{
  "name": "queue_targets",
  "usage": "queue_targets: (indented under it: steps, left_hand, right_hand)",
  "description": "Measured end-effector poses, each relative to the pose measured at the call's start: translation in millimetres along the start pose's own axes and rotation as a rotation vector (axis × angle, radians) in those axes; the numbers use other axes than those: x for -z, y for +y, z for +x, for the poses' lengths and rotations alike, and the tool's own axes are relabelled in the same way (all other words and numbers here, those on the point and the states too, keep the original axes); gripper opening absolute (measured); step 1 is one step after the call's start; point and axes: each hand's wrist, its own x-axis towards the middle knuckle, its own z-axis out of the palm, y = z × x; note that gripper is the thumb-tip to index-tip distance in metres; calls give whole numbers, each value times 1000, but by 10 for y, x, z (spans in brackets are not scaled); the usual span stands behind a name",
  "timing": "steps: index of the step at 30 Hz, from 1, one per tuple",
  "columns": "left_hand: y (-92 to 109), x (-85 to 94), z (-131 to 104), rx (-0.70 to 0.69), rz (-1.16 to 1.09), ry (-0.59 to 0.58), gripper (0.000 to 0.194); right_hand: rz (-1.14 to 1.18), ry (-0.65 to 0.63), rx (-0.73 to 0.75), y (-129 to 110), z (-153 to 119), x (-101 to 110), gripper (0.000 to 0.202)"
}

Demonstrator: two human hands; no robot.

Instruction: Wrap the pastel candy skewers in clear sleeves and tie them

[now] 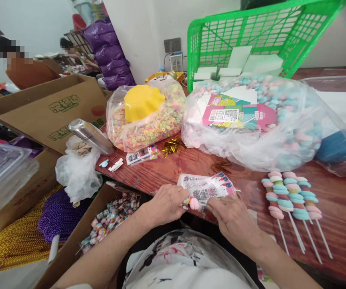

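Observation:
At the table's front edge, my left hand (pixel 170 204) pinches one end of a small clear printed bag. A pink candy skewer (pixel 194 203) shows inside it, mostly hidden by the plastic and fingers. My right hand (pixel 231 218) is closed on the other end of that bag. Just beyond my hands lies a fan of flat printed bags (pixel 204 185). To the right, several marshmallow skewers (pixel 293 196) in pink, blue and brown lie side by side on white sticks.
Behind stand a bag of cereal rings (pixel 148 130) with a yellow bowl (pixel 142 102), a large marshmallow bag (pixel 293 120) and a green basket (pixel 209 24). A steel flask (pixel 91 136) stands left. Below, a carton (pixel 79 228) holds wrapped skewers. Two people work far left.

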Motion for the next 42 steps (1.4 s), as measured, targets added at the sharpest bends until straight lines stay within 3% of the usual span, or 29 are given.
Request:
queue_targets:
  steps: [4,8,13,19,25,30,33,39,42]
  left_hand:
    - [11,130,51,68,-319,-135,20]
    - [62,162,101,90,-438,-210,30]
    - [56,137,79,91,-288,-177,36]
    - [70,179,70,125,-310,-202,42]
    - [96,167,91,144,-371,-114,44]
    - [77,138,99,119,-444,-104,47]
    - [68,145,115,64,-504,-127,43]
    - [55,104,136,12,-648,-153,39]
    - [62,81,130,79,-671,-164,38]
  right_hand:
    - [-67,111,240,6,33,52,29]
    - [-125,190,212,44,96,168,24]
    - [-133,51,194,175,123,221,28]
    - [-135,-162,144,218,99,201,26]
    - [-177,-212,98,168,44,197,25]
    - [-29,-261,121,171,87,266,25]
    - [57,-187,149,159,115,267,26]
    - [206,166,82,50,78,131,22]
    - [184,197,104,15,64,87,23]
